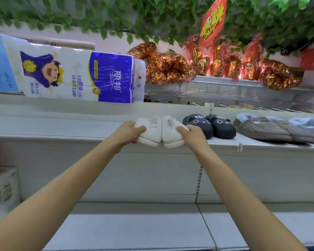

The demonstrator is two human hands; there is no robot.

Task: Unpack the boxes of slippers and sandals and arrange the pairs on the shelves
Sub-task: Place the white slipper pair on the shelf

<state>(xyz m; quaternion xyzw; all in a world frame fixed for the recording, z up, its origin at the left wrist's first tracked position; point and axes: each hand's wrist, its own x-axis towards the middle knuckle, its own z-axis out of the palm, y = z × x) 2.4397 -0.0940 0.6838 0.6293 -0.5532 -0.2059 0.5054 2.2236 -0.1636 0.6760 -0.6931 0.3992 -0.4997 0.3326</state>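
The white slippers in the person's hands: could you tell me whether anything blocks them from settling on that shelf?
Nothing visible does. The white slippers sit at the shelf front edge, bare shelf behind them; the black cat slippers stand just beside the right hand.

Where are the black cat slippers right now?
In the head view, the black cat slippers sit on the upper shelf, right of centre, between the white slippers held in both hands and the brown slippers.

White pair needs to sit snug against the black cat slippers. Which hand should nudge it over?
Probably the left hand: it grips the outer side of the white slippers, so it can push them toward the black cat slippers. The right hand sits between the pairs.
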